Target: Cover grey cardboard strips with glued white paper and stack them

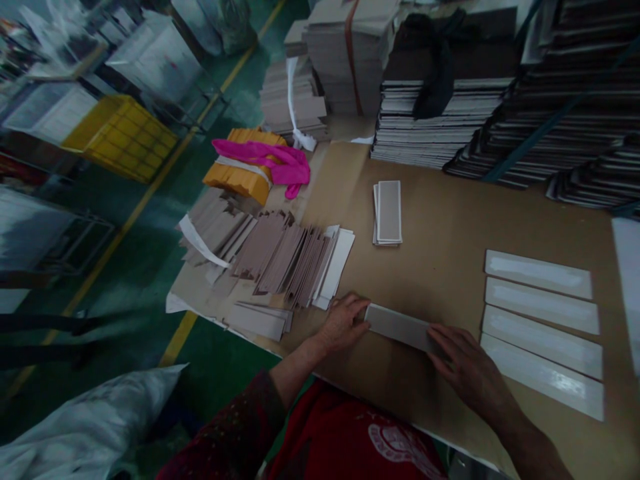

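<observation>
A grey cardboard strip lies near the table's front edge between my hands. My left hand pinches its left end between thumb and fingers. At the other end, my right hand grips the strip, its fingers bent over the edge. To the right lie several flat strips with a shiny white coating, set out in a column. Beyond my hands is a small stack of grey cardboard pieces with white edges. Left of that, a row of brown-grey cardboard strips leans together.
Tall stacks of dark-edged boards stand along the back of the brown-covered table. A yellow bundle with a pink cloth sits at the back left. A yellow crate stands beyond the table's left side.
</observation>
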Demonstrator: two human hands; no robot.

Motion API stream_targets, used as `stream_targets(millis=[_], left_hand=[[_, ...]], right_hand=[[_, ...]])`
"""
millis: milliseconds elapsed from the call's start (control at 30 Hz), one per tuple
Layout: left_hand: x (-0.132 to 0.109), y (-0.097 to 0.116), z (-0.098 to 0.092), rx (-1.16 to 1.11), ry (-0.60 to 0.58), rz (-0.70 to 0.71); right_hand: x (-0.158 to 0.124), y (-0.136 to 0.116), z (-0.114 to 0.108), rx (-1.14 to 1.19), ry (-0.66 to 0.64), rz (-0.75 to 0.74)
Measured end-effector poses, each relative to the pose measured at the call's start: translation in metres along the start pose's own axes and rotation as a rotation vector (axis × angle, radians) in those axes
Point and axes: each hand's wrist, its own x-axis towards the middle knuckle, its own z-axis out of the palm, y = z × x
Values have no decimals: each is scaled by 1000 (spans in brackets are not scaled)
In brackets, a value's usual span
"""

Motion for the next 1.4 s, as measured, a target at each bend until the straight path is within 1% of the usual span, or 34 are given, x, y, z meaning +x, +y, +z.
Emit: stream_targets(millis=[333,533,833,1067,1400], left_hand=[[0,1,-1,5,-8,-14],[1,2,1,12,3,-19],[1,2,4,14,36,-39],[2,-2,5,16,34,-34],[2,0,4,15,30,-35]], right_hand=[[1,0,1,13,-15,25],[3,-1,1,-26,-12,-13],[-1,-2,7,-28,-52,43],[3,-1,7,-9,-70,63],[1,2,9,7,-106,80]])
